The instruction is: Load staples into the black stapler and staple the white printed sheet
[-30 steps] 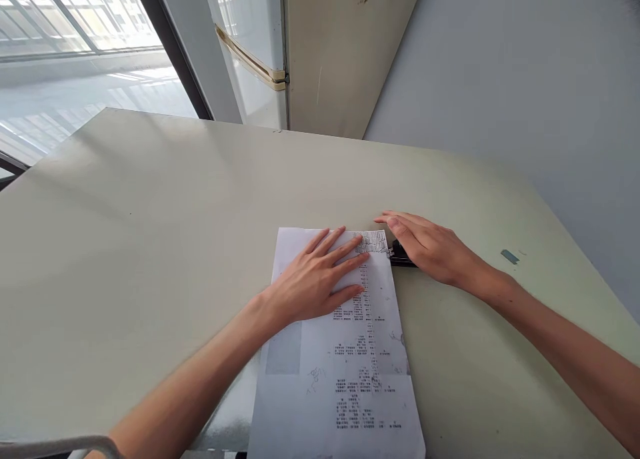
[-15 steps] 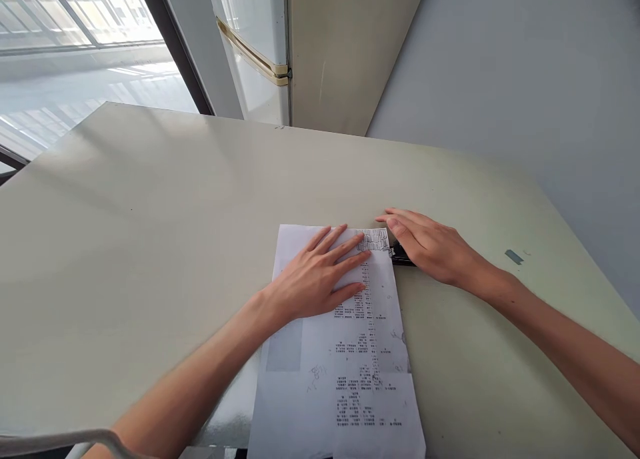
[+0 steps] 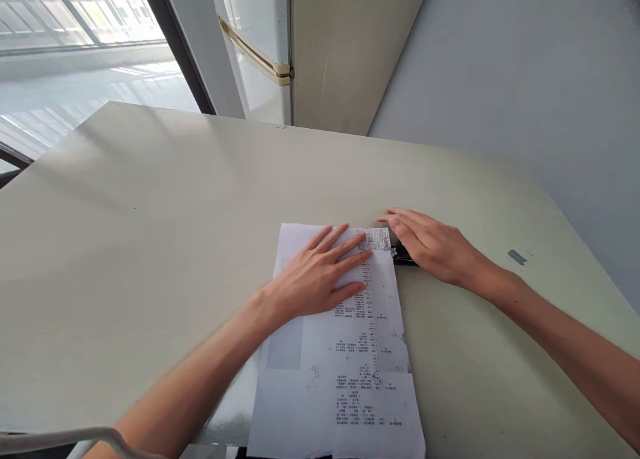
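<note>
My left hand (image 3: 320,272) lies flat with its fingers spread on the upper part of a sheet of printed paper (image 3: 370,405). Dense printed lines and some handwriting cover the paper's right part; whether more sheets lie beneath it, I cannot tell. My right hand (image 3: 430,245) rests over a black stapler (image 3: 403,255) at the paper's upper right edge, fingers stretched out and pointing left. Only the stapler's front end shows, touching the paper's edge; my palm hides the rest of it.
The pale table (image 3: 175,259) extends around the paper. A small grey-green scrap or mark (image 3: 517,257) is on its right side. A grey cable (image 3: 65,439) crosses the lower left corner. Behind the table stand a fridge (image 3: 265,99) and a window (image 3: 80,25); a wall (image 3: 525,65) is at right.
The view has shifted very slightly. Both hands, the paper and the stapler keep the same positions relative to each other.
</note>
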The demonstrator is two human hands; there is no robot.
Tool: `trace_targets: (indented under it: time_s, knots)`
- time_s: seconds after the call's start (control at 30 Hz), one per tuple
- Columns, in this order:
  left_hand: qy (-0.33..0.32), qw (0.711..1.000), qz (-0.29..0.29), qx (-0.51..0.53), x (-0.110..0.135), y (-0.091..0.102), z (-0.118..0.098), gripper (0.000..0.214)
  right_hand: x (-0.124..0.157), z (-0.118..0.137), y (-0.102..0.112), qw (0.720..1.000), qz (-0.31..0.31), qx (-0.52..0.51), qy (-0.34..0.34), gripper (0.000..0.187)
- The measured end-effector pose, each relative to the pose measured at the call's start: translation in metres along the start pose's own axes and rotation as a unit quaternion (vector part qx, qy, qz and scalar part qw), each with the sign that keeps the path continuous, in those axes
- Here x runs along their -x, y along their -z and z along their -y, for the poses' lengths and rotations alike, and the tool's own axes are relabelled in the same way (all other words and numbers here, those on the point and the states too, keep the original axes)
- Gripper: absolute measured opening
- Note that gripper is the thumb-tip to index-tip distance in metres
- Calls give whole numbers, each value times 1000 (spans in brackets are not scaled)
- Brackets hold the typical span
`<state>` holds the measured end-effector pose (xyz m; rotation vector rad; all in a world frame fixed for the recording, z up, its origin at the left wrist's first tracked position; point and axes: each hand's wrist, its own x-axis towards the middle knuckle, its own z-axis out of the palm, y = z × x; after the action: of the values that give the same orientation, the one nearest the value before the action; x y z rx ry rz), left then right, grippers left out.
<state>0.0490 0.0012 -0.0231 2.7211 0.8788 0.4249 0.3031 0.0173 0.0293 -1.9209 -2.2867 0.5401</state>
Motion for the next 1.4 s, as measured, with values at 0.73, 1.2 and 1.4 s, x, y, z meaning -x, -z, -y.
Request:
trace_targets:
  time_s: [0.73,1.2,1.4]
  knots:
    - [1,1000,5,2,-2,0,-1,57,-1,2,0,1000,7,28,0,54]
    - [2,1000,-3,19,-2,1,-1,55,-4,4,-8,996,-14,83,17,54]
    - [3,1000,0,17,-1,1,-1,56,-5,2,-16,992,-66,99,43,51]
